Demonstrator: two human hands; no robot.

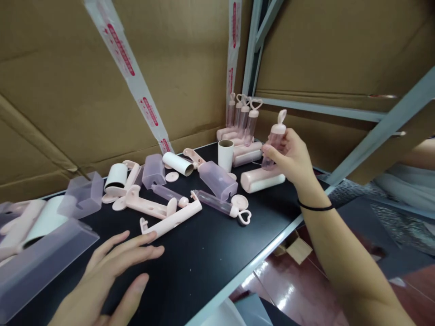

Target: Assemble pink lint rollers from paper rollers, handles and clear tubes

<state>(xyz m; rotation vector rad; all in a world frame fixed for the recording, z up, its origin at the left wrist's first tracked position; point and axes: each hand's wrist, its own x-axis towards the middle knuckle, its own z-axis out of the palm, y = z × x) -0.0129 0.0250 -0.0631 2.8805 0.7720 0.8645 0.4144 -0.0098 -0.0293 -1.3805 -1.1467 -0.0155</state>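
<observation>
My right hand (288,154) grips a clear pink tube (272,147) with a pale cap and a loop handle, held upright. The tube's lower end meets a pink and white cylindrical unit (261,179) lying on the black shelf; whether it is fixed there I cannot tell. My left hand (115,267) is open, fingers spread, over the shelf's front. Its fingertips are beside a long pink plastic bracket (176,218). Behind that lies another pink bracket (146,204). A clear tube with a heart-shaped handle (217,203) lies flat near the middle.
Several similar units with upright heart-handled tubes (249,127) line the back corner. White cardboard cores (225,155), translucent purple covers (217,180) and round pink discs (239,202) lie about. Cardboard walls (183,68) and a metal post (253,50) bound the shelf, which has a metal front edge (248,267).
</observation>
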